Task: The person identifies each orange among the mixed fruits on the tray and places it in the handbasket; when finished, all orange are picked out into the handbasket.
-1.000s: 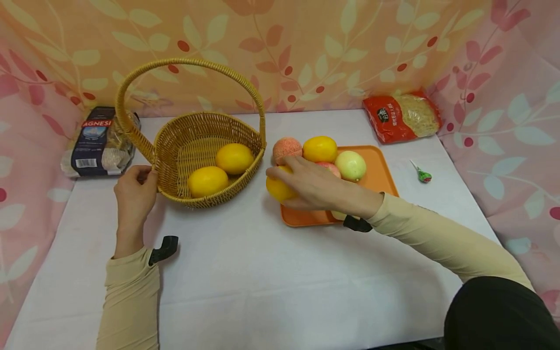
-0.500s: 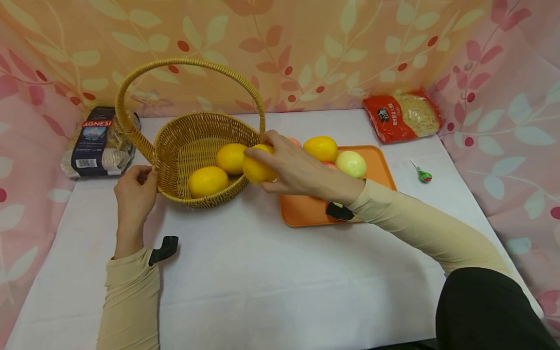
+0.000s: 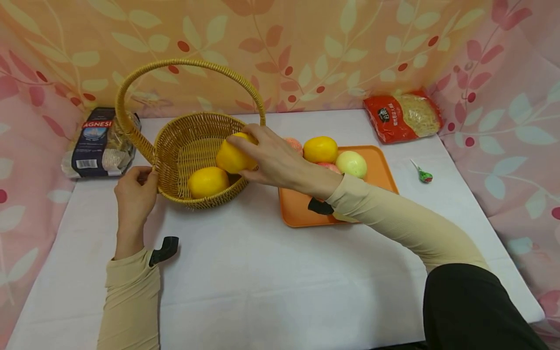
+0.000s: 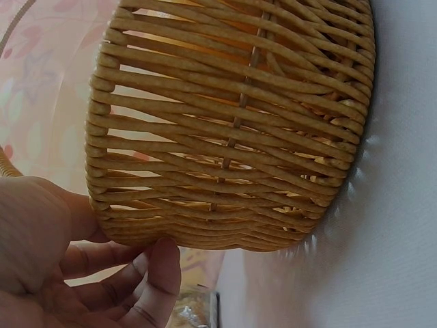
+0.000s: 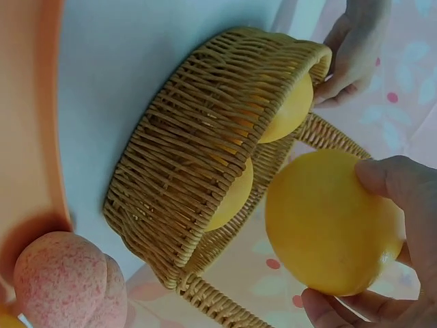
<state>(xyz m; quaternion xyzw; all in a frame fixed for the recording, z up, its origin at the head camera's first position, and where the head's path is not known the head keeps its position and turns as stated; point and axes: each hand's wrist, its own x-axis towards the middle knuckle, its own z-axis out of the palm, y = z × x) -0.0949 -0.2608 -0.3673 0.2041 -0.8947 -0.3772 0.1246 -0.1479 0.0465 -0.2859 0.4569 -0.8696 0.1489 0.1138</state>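
My right hand (image 3: 280, 158) grips a yellow lemon (image 3: 235, 154), holding it over the right side of the wicker basket (image 3: 183, 131). Thumb and fingers wrap the fruit from opposite sides in the right wrist view. Inside the basket lies another lemon (image 3: 208, 182); a further lemon (image 5: 233, 198) there shows in the right wrist view but is hidden by the held one in the head view. With thumb and fingers, my left hand (image 3: 134, 197) pinches the basket's left rim, near the foot of its tall handle (image 3: 188, 62).
An orange tray (image 3: 380, 170) holds a lemon (image 3: 320, 149), a pale green fruit (image 3: 352, 164) and other fruit, partly hidden by my right arm. A peach (image 5: 68, 283) sits at its far left corner. Pasta pack (image 3: 98, 146), red noodle bag (image 3: 402, 116) and lollipop (image 3: 423, 175) lie around.
My right hand has carried the lemon leftward from beside the tray to over the basket. The left hand has stayed on the rim.
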